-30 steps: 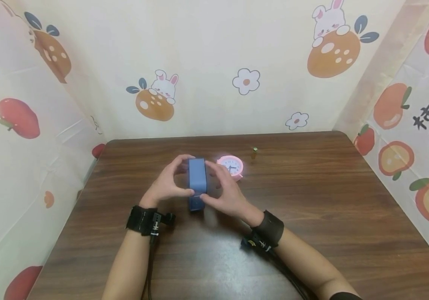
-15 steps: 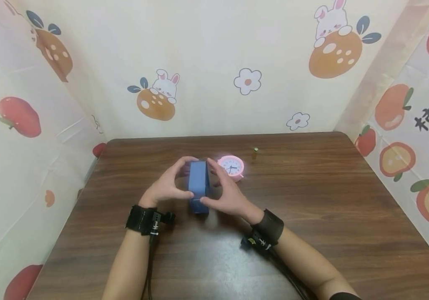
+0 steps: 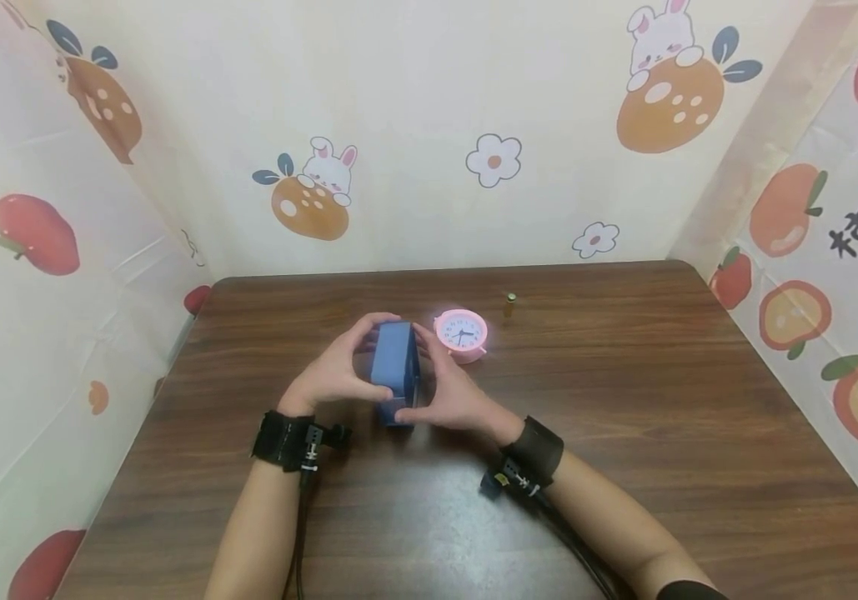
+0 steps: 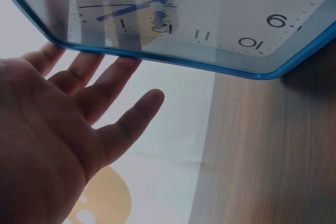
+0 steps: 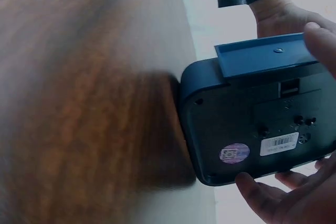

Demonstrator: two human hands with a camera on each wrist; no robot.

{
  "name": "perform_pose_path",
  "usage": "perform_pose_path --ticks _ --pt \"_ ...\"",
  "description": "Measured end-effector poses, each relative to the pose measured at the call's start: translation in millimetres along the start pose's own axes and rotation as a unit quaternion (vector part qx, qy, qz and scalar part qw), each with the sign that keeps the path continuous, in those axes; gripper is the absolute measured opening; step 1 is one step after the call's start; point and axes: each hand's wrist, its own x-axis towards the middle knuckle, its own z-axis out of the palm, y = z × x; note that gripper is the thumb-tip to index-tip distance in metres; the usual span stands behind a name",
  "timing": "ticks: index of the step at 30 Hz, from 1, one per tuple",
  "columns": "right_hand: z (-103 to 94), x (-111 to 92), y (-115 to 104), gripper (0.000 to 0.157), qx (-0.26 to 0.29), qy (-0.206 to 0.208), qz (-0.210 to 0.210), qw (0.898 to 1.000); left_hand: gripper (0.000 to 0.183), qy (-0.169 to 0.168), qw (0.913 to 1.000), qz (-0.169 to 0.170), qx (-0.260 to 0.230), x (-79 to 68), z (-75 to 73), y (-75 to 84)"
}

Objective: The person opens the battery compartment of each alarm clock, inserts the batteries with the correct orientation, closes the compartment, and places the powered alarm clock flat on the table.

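A blue rectangular alarm clock point(image 3: 393, 358) stands upright on the table, its narrow side facing up in the head view. My left hand point(image 3: 334, 367) holds it from the left, thumb at the near edge and fingers at the far edge. From the right, my right hand point(image 3: 459, 392) grips it in the same way. In the left wrist view the white dial point(image 4: 210, 19) shows, and several left fingers point(image 4: 113, 82) touch the rim. The dark back point(image 5: 241, 114), with knobs and a barcode sticker, appears in the right wrist view.
A round pink alarm clock point(image 3: 461, 333) sits just beyond my right fingers. Farther back stands a small bottle point(image 3: 509, 306) with a green top. Printed curtains point(image 3: 413, 208) border the brown wooden table point(image 3: 661, 375), and cables trail from both wrist straps.
The blue alarm clock has turned slightly, so more of its right face shows in the head view. Both hands stay around it, the right thumb shifted a little nearer and left.
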Motion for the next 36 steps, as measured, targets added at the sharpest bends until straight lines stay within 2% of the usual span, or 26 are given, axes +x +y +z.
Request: perform_pose_path --ticks 12,18,25,30,36 --pt "10.0 0 9 0.124 -0.033 -0.013 0.028 0.999 0.089 -0.004 1.0000 0.004 0.003 -1.4 -7.1 -2.1" --pt "13.4 -1 14 0.121 -0.023 -0.026 0.048 0.998 0.088 -0.013 0.9999 0.000 0.007 -5.0 -12.7 -2.8" --pt "14.5 -1 16 0.116 -0.022 -0.032 0.070 0.997 0.087 -0.008 0.9998 -0.001 0.018 -7.0 -16.8 -3.1" --pt "14.1 -1 15 0.114 -0.020 -0.030 0.072 0.997 0.087 -0.006 0.9999 -0.004 0.015 -7.5 -17.3 -3.7" --pt "15.3 -1 16 0.111 -0.022 -0.016 0.047 0.999 0.087 -0.011 0.9999 -0.009 0.006 -9.8 -20.4 -4.5"
